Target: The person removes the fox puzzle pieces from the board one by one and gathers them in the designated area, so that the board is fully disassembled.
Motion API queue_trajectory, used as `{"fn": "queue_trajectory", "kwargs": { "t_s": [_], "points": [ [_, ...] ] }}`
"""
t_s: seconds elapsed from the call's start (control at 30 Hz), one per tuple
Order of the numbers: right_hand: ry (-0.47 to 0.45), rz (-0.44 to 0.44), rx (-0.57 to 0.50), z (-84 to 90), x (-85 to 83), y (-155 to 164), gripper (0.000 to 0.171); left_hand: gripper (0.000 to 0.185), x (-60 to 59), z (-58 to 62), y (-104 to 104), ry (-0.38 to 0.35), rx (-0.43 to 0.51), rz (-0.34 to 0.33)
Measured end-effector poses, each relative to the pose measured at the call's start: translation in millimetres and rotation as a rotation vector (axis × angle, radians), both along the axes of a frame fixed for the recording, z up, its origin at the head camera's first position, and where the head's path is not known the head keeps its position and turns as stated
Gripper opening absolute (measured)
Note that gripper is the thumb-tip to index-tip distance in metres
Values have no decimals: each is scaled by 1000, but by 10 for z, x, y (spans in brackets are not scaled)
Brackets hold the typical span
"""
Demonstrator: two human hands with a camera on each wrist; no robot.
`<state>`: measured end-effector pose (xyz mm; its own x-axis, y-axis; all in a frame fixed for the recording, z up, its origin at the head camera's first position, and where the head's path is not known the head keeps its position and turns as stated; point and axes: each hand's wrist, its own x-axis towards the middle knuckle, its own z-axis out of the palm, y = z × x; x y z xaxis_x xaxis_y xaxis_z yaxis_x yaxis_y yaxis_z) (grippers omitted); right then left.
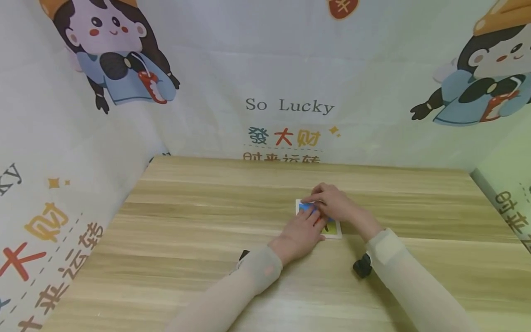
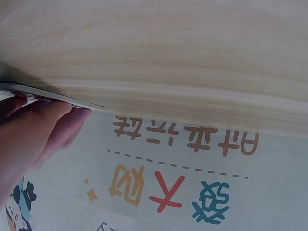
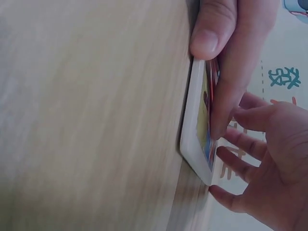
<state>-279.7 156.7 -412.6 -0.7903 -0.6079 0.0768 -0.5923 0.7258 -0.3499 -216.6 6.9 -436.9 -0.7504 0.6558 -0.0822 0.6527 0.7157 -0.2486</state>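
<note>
A small picture board (image 1: 333,232) with a white border lies flat on the wooden table. Blue, red and yellow-green parts of its picture show between the hands. The left hand (image 1: 300,233) rests over its near left part with extended fingers. In the right wrist view, that hand's thumb (image 3: 206,44) touches the near border. At the far side, the right hand (image 1: 333,201) bends its spread fingers over the edge. Its fingertips (image 3: 214,190) touch the board's border in the right wrist view. The left wrist view shows the board (image 2: 77,102) almost edge-on. Most of the picture is hidden beneath the hands.
Wood-grain tabletop (image 1: 186,230) surrounds the board. Behind it hangs a printed cloth (image 1: 207,69) with cartoon figures and lettering, and similar cloth covers both sides. A black wrist device (image 1: 362,266) sits by the right sleeve.
</note>
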Motion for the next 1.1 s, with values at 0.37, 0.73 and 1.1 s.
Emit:
{"fn": "queue_trajectory", "kwargs": {
  "t_s": [0.37, 0.73, 1.1],
  "points": [
    [-93, -49, 8, 68, -121, -43, 23, 58, -20, 51, 4, -25, 58, 4],
    [-115, -30, -106, -70, -139, -104, 13, 58, 69, -50, 20, -86, 120, 28],
    [-147, -41, -153, -112, -158, -152, 16, 58, 53, -48, -5, -90, 134, 45]
  ]
}}
